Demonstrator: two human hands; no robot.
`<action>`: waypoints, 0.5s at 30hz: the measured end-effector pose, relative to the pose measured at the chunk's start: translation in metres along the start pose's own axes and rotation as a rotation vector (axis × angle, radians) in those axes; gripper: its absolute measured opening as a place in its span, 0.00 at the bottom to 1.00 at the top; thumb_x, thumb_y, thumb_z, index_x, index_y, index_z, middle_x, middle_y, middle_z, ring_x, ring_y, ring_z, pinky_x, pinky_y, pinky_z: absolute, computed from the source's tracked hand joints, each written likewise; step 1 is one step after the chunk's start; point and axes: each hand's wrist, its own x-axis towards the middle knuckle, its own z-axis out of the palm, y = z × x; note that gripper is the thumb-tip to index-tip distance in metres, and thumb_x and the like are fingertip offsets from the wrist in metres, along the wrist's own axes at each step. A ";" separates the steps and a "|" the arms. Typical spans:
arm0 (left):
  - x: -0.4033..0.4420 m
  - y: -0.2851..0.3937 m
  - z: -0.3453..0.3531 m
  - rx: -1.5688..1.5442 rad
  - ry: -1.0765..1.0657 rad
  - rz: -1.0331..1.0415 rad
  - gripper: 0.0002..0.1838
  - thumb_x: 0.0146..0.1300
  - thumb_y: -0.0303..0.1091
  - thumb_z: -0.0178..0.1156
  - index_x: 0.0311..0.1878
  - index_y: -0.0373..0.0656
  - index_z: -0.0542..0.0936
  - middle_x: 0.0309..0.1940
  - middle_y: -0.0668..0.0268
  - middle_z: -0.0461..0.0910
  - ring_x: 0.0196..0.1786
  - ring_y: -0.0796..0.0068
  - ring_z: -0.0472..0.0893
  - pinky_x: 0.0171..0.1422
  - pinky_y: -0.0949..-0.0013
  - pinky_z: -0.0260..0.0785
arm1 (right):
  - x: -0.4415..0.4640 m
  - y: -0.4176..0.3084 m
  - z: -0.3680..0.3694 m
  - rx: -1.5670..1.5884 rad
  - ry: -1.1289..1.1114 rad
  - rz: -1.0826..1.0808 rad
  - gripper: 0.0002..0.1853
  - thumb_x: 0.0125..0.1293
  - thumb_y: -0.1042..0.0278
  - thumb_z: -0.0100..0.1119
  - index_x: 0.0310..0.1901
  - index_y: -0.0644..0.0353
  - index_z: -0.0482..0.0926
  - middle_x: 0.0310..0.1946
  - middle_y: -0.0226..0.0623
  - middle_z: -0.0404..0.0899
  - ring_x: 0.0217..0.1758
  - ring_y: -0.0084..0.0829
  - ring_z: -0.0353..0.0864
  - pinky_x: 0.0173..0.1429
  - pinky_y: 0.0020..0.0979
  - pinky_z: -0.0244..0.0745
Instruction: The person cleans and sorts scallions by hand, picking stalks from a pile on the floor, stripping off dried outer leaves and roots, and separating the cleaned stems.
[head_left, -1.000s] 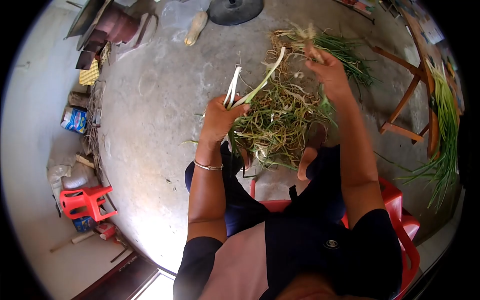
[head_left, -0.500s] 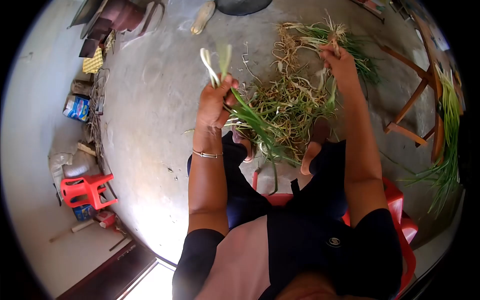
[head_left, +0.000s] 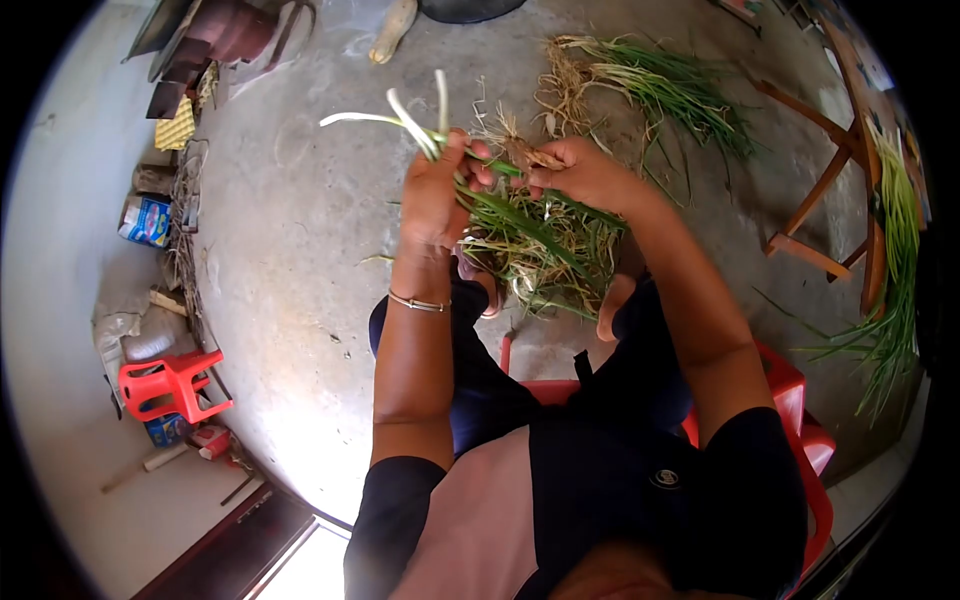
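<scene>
My left hand (head_left: 436, 196) is closed around a few peeled spring onions (head_left: 410, 120). Their white ends stick up past my fingers, and the green leaves hang toward my knees. My right hand (head_left: 582, 176) pinches a brown, rooty spring onion (head_left: 538, 155) just right of my left hand; its roots point up and left. Below both hands, between my feet, lies a heap of leaves and peelings (head_left: 560, 260), partly hidden by my hands and the held leaves. A bundle of unpeeled spring onions (head_left: 665, 80) rests on the floor beyond, roots to the left.
To the right stands a wooden table (head_left: 845, 150) with long green stalks (head_left: 900, 220) hanging from its edge. A red plastic chair (head_left: 175, 385) is by the left wall. A pale gourd (head_left: 393, 30) lies on the floor ahead. I sit on a red seat (head_left: 550, 392).
My right hand has come from the floor bundle down and left to beside my left hand, bringing a rooty spring onion. Another white stem now shows sticking out leftward at my left hand.
</scene>
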 end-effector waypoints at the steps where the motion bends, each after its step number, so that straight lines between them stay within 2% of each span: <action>1: 0.002 0.004 -0.006 -0.044 0.043 0.066 0.08 0.66 0.34 0.47 0.36 0.41 0.70 0.26 0.65 0.75 0.23 0.77 0.70 0.27 0.77 0.61 | -0.003 -0.003 -0.003 0.000 -0.002 0.003 0.14 0.61 0.69 0.53 0.46 0.68 0.71 0.35 0.32 0.78 0.34 0.19 0.75 0.45 0.22 0.68; 3: 0.007 0.019 -0.028 -0.144 0.128 0.175 0.09 0.67 0.34 0.44 0.34 0.42 0.70 0.24 0.66 0.74 0.21 0.78 0.67 0.26 0.76 0.60 | -0.012 -0.008 -0.012 -0.016 -0.063 0.067 0.13 0.61 0.70 0.53 0.45 0.68 0.71 0.35 0.33 0.79 0.34 0.16 0.74 0.37 0.19 0.68; 4: 0.009 0.028 -0.046 -0.200 0.172 0.217 0.09 0.68 0.34 0.43 0.33 0.42 0.69 0.24 0.66 0.73 0.21 0.78 0.66 0.26 0.76 0.59 | -0.018 -0.010 -0.016 -0.017 -0.063 0.067 0.13 0.61 0.70 0.53 0.45 0.68 0.71 0.35 0.33 0.79 0.34 0.16 0.74 0.37 0.19 0.68; 6: 0.007 0.042 -0.084 -0.362 0.231 0.370 0.10 0.68 0.35 0.42 0.33 0.43 0.69 0.26 0.66 0.72 0.21 0.79 0.64 0.25 0.76 0.58 | -0.029 -0.011 -0.025 0.072 -0.040 0.202 0.11 0.61 0.69 0.54 0.43 0.67 0.72 0.36 0.35 0.79 0.27 0.13 0.71 0.27 0.16 0.64; 7: 0.004 0.047 -0.101 -0.386 0.257 0.427 0.10 0.69 0.35 0.41 0.33 0.44 0.68 0.27 0.66 0.71 0.22 0.78 0.64 0.26 0.76 0.57 | -0.033 -0.009 -0.031 0.069 -0.039 0.201 0.11 0.61 0.69 0.54 0.43 0.67 0.72 0.36 0.35 0.79 0.27 0.13 0.71 0.27 0.16 0.64; 9: -0.006 0.055 -0.112 -0.430 0.315 0.517 0.10 0.69 0.36 0.40 0.33 0.45 0.67 0.29 0.66 0.69 0.23 0.78 0.62 0.27 0.74 0.57 | -0.040 -0.004 -0.044 0.150 -0.024 0.198 0.11 0.61 0.68 0.55 0.42 0.65 0.73 0.31 0.32 0.78 0.20 0.10 0.64 0.21 0.16 0.57; 10: -0.008 0.055 -0.115 -0.458 0.362 0.541 0.10 0.69 0.36 0.39 0.33 0.45 0.66 0.29 0.67 0.69 0.23 0.77 0.60 0.28 0.73 0.56 | -0.043 -0.002 -0.047 0.148 -0.022 0.200 0.11 0.61 0.68 0.55 0.42 0.65 0.73 0.31 0.32 0.78 0.20 0.10 0.64 0.21 0.16 0.57; 12: -0.010 0.058 -0.109 -0.473 0.449 0.571 0.11 0.69 0.36 0.38 0.32 0.44 0.66 0.29 0.67 0.68 0.23 0.76 0.60 0.28 0.74 0.55 | -0.048 -0.001 -0.049 0.171 0.057 0.210 0.10 0.60 0.68 0.56 0.41 0.63 0.74 0.24 0.27 0.75 0.17 0.11 0.60 0.20 0.17 0.54; 13: -0.009 0.057 -0.109 -0.476 0.448 0.572 0.11 0.69 0.36 0.38 0.32 0.44 0.66 0.29 0.67 0.68 0.23 0.76 0.60 0.28 0.74 0.55 | -0.049 -0.002 -0.048 0.168 0.057 0.210 0.10 0.60 0.68 0.56 0.41 0.63 0.74 0.24 0.27 0.75 0.17 0.11 0.60 0.20 0.17 0.54; 15: -0.007 0.054 -0.110 -0.467 0.357 0.558 0.11 0.70 0.36 0.38 0.32 0.44 0.66 0.30 0.66 0.68 0.23 0.76 0.60 0.28 0.73 0.55 | -0.049 -0.002 -0.046 0.199 0.200 0.213 0.08 0.58 0.69 0.56 0.36 0.62 0.75 0.18 0.22 0.69 0.16 0.11 0.58 0.19 0.17 0.51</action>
